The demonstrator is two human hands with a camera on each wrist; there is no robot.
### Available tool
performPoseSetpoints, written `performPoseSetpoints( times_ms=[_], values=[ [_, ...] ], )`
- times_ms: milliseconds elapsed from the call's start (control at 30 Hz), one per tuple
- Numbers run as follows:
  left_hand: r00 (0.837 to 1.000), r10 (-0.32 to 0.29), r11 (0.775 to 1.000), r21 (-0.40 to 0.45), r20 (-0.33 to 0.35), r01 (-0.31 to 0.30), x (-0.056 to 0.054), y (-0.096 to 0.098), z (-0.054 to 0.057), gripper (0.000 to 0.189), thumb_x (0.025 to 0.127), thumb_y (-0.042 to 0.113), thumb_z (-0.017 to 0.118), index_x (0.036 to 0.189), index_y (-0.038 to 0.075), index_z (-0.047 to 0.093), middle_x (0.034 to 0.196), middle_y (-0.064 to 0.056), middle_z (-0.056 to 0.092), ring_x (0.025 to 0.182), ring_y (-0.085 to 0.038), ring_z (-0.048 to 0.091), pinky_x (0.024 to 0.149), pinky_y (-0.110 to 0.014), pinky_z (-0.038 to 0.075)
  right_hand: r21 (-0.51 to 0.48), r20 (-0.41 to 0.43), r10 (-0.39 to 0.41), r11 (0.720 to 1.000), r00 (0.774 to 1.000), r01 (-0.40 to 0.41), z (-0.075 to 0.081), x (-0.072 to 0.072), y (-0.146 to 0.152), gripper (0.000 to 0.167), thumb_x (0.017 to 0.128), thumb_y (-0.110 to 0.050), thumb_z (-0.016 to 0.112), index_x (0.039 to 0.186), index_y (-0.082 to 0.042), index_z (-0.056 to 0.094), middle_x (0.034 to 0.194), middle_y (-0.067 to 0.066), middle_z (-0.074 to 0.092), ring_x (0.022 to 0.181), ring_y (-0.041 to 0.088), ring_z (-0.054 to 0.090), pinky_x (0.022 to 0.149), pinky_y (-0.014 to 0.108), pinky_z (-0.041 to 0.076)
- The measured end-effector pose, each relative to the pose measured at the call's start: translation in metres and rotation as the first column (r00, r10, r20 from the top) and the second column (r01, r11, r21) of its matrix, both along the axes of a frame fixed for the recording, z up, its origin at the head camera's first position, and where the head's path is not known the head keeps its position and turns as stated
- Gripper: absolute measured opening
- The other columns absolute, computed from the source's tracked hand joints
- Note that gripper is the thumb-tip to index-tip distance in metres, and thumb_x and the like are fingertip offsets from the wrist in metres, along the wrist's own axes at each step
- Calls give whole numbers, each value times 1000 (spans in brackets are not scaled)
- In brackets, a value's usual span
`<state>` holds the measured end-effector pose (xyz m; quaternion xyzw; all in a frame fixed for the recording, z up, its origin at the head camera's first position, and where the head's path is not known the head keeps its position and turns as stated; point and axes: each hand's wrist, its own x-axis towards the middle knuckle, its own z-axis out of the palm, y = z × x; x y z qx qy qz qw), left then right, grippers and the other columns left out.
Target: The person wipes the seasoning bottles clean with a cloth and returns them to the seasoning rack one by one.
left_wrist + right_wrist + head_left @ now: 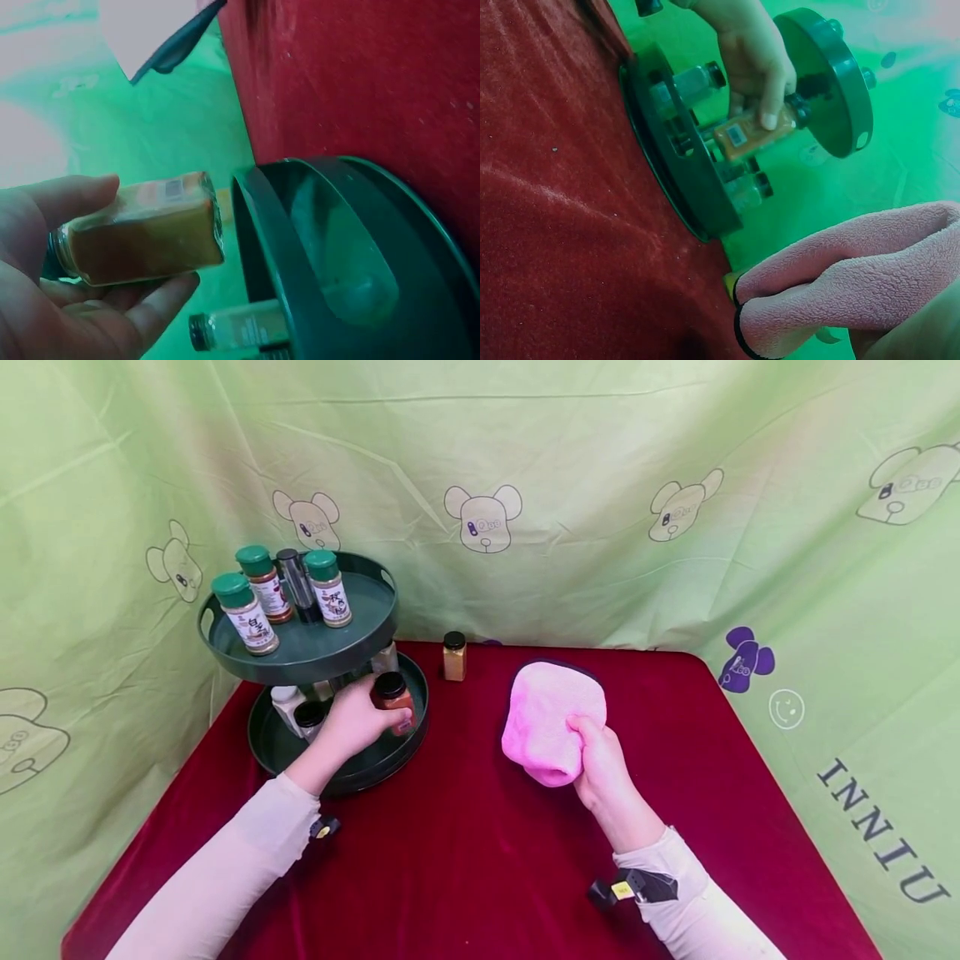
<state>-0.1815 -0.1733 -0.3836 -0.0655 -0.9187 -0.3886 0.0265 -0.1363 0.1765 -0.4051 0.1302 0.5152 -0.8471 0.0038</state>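
Note:
My left hand (354, 720) grips a square spice jar (402, 702) of orange-red powder with a black lid. In the left wrist view the thumb lies on one side of this jar (146, 240) and fingers on the other. The jar is between the tiers of a dark green two-tier round rack (369, 602), its base close over the lower tier's rim (697, 161) in the right wrist view. My right hand (606, 770) holds a folded pink cloth (551, 714) with dark edging, thumb on top, over the table's right half.
Three green-capped spice shakers (252, 625) and a dark cylinder (298, 587) stand on the upper tier. A white bottle (287, 703) and black-lidded jars (310, 717) stand on the lower one. Another black-lidded jar (454, 662) stands on the red tablecloth (450, 843) near the green curtain (585, 568).

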Motion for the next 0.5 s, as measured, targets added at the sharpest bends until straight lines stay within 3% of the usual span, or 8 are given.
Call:
performPoseSetpoints(
  times_ms=[267,500],
  values=[
    [997,77,996,-44,0,-77,2,-18,-10,53,88,27,79,128,-2,58,120,-24,67,105,-39,64,97,-54,51,2,-1,-9,1000,1000,9,-1,-1,0,5,100,-5,53,104,-4,55,85,-3,65,79,10,64,76,23,55],
    [995,64,989,-137,83,-52,3,-31,-13,54,88,29,77,125,-5,57,115,-24,66,99,-37,64,93,-53,52,4,-4,-17,1000,1000,17,-1,-1,2,7,99,-4,54,105,-5,55,87,-3,65,81,9,65,78,24,55]
  ],
)
